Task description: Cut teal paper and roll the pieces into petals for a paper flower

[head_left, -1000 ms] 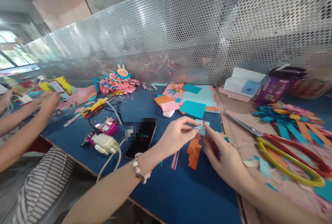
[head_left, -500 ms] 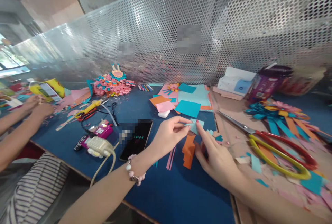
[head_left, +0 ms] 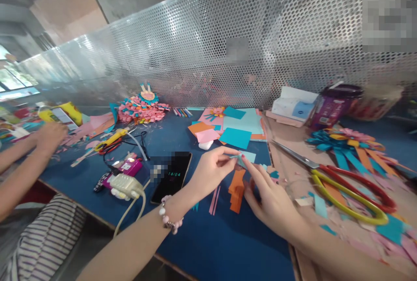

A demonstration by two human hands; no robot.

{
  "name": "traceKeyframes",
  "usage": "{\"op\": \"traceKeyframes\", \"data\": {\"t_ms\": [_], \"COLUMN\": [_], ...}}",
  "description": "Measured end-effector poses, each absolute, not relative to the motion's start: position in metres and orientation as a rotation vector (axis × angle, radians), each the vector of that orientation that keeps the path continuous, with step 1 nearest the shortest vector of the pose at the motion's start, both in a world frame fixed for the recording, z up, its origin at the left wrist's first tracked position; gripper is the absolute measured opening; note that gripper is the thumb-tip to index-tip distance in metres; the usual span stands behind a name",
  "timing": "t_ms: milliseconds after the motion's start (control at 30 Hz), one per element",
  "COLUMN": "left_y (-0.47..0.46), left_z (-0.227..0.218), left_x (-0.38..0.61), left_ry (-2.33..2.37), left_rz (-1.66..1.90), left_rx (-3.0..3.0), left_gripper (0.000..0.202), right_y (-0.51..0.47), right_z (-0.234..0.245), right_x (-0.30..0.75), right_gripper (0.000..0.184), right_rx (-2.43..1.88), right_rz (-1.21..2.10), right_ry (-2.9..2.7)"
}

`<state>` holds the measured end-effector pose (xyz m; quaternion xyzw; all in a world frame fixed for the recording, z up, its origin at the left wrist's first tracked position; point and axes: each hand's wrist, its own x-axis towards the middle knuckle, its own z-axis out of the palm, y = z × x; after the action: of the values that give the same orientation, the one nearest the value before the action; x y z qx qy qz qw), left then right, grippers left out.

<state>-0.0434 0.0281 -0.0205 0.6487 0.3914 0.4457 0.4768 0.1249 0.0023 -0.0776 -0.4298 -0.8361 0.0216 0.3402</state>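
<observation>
Over the blue table, my left hand [head_left: 213, 167] pinches a small piece of light blue paper [head_left: 240, 159] between thumb and fingers. My right hand [head_left: 269, 194] meets it from the other side, its index fingertip pressed on the paper and its thumb lower down and apart. Part of the paper is hidden by the fingers. A flat light blue sheet [head_left: 250, 157] lies just behind the fingertips. Below the hands are overlapping orange paper pieces [head_left: 237, 192] and thin pink strips [head_left: 214, 200].
Large scissors [head_left: 352, 190] lie on the right among paper scraps. Behind the hands are stacked coloured sheets [head_left: 235, 137]. A phone [head_left: 172, 176] and a power strip [head_left: 125, 181] with cables lie left. Another person's hands [head_left: 48, 135] work at far left. A perforated metal screen [head_left: 202, 51] borders the table.
My right index fingertip has shifted slightly left and down along the light blue paper, which looks more folded between the fingers. The other person's hands have moved a little.
</observation>
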Motion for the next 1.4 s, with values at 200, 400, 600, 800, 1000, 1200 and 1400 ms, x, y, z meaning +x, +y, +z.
{"op": "traceKeyframes", "data": {"t_ms": [200, 400, 600, 800, 1000, 1200, 1400], "left_y": [0.029, 0.03, 0.028, 0.028, 0.029, 0.027, 0.028], "left_z": [-0.02, -0.025, -0.021, -0.023, -0.031, -0.033, -0.035], "left_x": [-0.044, -0.044, -0.043, -0.043, -0.04, -0.038, -0.036], "left_ry": [1.007, 0.956, 0.946, 0.902, 0.953, 0.982, 0.982], "left_rz": [1.068, 1.062, 1.055, 1.033, 1.001, 1.011, 1.044], "left_rx": [1.614, 1.559, 1.535, 1.628, 1.635, 1.58, 1.511], "left_gripper": [0.023, 0.023, 0.025, 0.02, 0.015, 0.013, 0.011], "right_y": [0.003, 0.005, 0.003, 0.005, 0.01, 0.01, 0.009], "right_z": [-0.079, -0.075, -0.07, -0.068, -0.069, -0.068, -0.069], "right_x": [0.127, 0.127, 0.127, 0.126, 0.127, 0.127, 0.126], "right_gripper": [0.058, 0.056, 0.054, 0.034, 0.012, 0.005, 0.007], "right_rx": [-1.052, -0.977, -0.932, -0.94, -0.977, -1.024, -0.989], "right_rz": [0.097, -0.09, -0.109, 0.075, 0.228, 0.218, 0.375], "right_ry": [-2.127, -2.049, -2.066, -1.879, -1.793, -1.791, -1.732]}}
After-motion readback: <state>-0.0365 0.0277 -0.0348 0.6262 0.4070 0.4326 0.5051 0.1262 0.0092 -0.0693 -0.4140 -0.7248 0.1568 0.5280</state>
